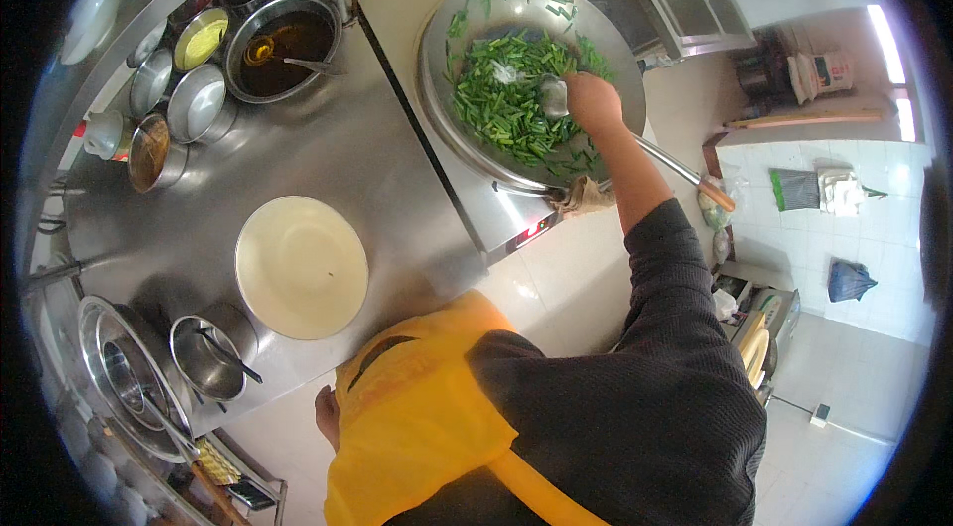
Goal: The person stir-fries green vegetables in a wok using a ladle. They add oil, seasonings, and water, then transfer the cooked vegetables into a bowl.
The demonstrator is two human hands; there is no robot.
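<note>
My right hand (593,103) is closed around the lower shaft of a metal ladle (553,96), close to its bowl; the fingertips are hidden. The ladle's wood-ended handle slants out past the rim of a large wok (625,79). Cut green vegetable pieces (514,116) fill much of the wok, some stuck high on its wall. A small whitish patch (506,72) lies on the greens. Beside the yellow apron (424,392), my left hand (326,410) hangs low by the counter's edge, partly hidden, away from the wok.
A cream basin (301,268) stands on the steel counter (372,176). Behind it are a bowl of dark liquid with a ladle (298,42) and several metal containers. A metal pot (212,362) and nested basins (123,377) stand at the left. A cloth (584,196) lies at the wok's near rim.
</note>
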